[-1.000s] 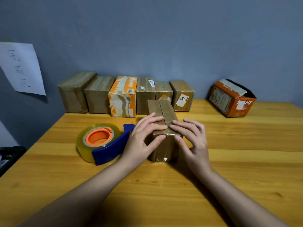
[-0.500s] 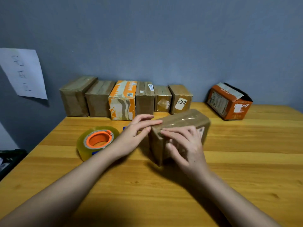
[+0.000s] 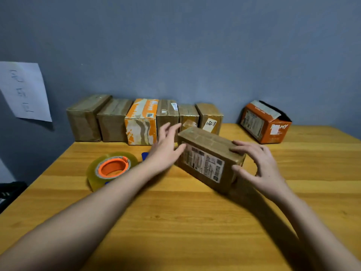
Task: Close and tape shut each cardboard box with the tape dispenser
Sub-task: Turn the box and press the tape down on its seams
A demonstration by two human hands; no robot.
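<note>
1. On the yellow wooden desk (image 3: pixel 175 222), the brown taped cardboard box with a white printed label (image 3: pixel 207 159) sits tilted, one end lifted, at the middle. The right hand (image 3: pixel 259 169) holds its right end, fingers (image 3: pixel 237 148) curled over the top edge and thumb on the labelled face. The left hand (image 3: pixel 166 149) is at its left end, fingers spread straight; whether they touch is unclear.
2. Risk: with only one end gripped, the box could twist out and drop onto the desk, or swing into the row behind it.
3. Left of that box, near the left forearm, lies the clear tape roll on an orange-and-blue dispenser (image 3: pixel 112 169). A sweeping left arm could knock it.
4. Behind the box, against the grey wall, stand six closed cardboard boxes in a row (image 3: pixel 144 120); their contents are hidden.
5. Far right of the box, the orange cardboard box with loose flaps (image 3: pixel 265 122) lies on its side. It looks unsealed, its dark inside unreadable, so I judge it remains to tape.
</note>
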